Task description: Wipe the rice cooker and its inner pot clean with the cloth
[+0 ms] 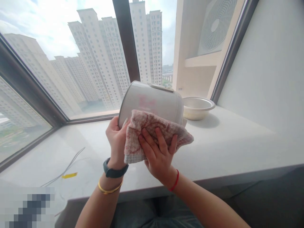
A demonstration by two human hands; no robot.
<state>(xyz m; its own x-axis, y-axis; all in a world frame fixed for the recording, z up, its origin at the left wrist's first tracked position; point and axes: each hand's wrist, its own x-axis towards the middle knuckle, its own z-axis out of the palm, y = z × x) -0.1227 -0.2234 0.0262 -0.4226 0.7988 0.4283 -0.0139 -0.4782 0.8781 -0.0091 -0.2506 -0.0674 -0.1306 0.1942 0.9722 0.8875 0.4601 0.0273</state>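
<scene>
A white rice cooker body (152, 98) is tipped on its side above the sill, with a blurred pink mark on its wall. My left hand (117, 136), wearing a dark wristband, grips it at its left end. The fingers there are partly hidden behind the cooker and the cloth. Against the cooker's near side lies a pink and white towel (135, 136). My right hand (158, 150) presses this towel to the wall with its fingers somewhat spread. The cooker's underside and whatever is inside it are hidden from me.
A pale metal pot (198, 109) stands on the white windowsill (237, 139) at the right, behind the cooker. To the left lie a thin grey cord (73, 158) and a yellow strip (69, 175). Window panes with a dark frame (125, 41) rise behind the sill.
</scene>
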